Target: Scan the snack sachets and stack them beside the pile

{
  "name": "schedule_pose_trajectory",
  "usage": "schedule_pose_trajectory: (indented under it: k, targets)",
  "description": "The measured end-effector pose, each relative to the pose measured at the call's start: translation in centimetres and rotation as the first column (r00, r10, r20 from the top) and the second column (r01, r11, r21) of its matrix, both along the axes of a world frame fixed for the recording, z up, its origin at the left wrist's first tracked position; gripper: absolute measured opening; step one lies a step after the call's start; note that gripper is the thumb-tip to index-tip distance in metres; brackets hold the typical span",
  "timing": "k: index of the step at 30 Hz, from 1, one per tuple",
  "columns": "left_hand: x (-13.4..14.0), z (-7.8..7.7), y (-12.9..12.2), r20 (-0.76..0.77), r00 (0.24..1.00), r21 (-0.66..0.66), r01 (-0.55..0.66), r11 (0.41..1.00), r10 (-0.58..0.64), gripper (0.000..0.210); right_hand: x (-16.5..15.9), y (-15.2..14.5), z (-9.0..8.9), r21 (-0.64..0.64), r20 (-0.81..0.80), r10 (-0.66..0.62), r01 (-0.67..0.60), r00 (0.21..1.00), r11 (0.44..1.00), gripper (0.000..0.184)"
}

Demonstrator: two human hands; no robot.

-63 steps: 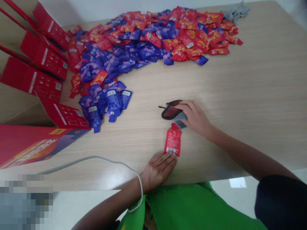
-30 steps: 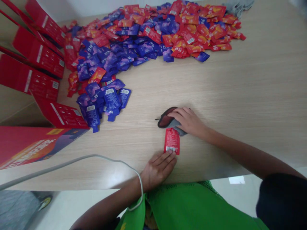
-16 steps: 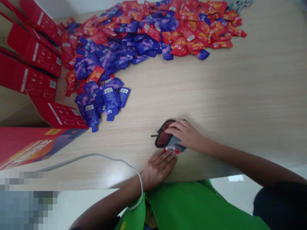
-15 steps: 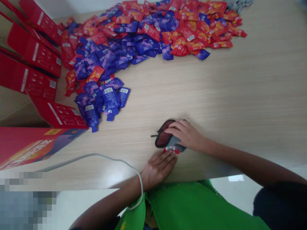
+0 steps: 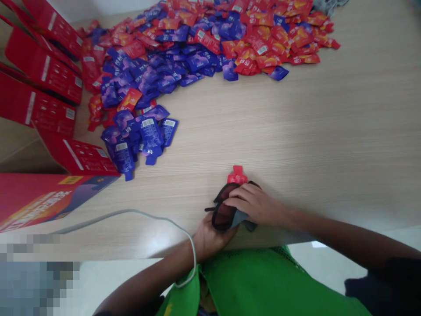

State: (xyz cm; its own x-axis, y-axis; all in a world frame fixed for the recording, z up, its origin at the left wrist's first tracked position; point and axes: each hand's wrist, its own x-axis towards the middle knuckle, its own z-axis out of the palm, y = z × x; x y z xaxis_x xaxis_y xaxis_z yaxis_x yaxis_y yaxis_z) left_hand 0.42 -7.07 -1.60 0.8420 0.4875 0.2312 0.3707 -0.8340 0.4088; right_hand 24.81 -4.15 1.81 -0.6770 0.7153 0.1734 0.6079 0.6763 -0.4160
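Dark-framed sunglasses [image 5: 224,216] with reddish-brown lenses are close to the table's front edge, a grey cloth [image 5: 239,218] bunched under them. My right hand [image 5: 255,202] grips the sunglasses from the right, its fingers closed over the lenses and frame. Below the glasses is my left hand [image 5: 210,239], its fingers mostly hidden by them, so I cannot tell how they are bent. Just beyond the frame lies a small red packet [image 5: 237,176] with a narrow tab pointing away from me; the glasses cover its near end.
A long heap of red-orange packets [image 5: 259,44] and purple packets [image 5: 154,74] stretches across the back. Several red boxes [image 5: 49,103] stand open at the left. A grey cable [image 5: 131,211] crosses the front left. Grey fabric [image 5: 330,6] sits at the far edge.
The sunglasses and grey cloth have come towards me with my right hand and now overlie my left fingers. The red packet shows on the far side of the glasses instead of the near side.
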Motion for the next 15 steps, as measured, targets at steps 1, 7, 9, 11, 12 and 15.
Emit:
schedule_pose_trajectory:
  k: [1,7,9,11,12,15]
  targets:
    - [0.0,0.1,0.0,0.007,1.0,0.024,0.008,1.0,-0.009,0.038,0.1,0.9,-0.5,0.0,0.014,-0.032,0.032,0.999,0.999,0.035]
    - [0.4,0.8,0.3,0.03,0.999,0.095,0.008,0.995,-0.011,0.033,3.1,10.0,0.6,0.077,0.034,-0.276,0.273,0.961,0.959,0.052]
    - [0.5,0.8,0.3,0.039,0.999,0.1,0.002,0.995,-0.006,0.032,3.7,10.5,1.9,0.119,-0.066,-0.321,0.327,0.945,0.937,0.054]
    - [0.5,0.7,0.3,0.043,0.999,0.104,0.004,0.995,-0.008,0.033,3.5,8.8,2.9,0.133,-0.18,-0.319,0.345,0.93,0.929,0.054]
    - [0.5,0.6,0.3,0.042,0.999,0.107,0.003,0.994,-0.008,0.033,3.1,7.3,3.2,0.124,-0.204,-0.292,0.32,0.935,0.939,0.053]
    - [0.4,0.3,0.2,0.031,0.999,0.113,-0.018,0.993,0.014,0.028,1.4,2.3,2.6,0.049,-0.096,-0.112,0.117,0.989,0.992,0.043]
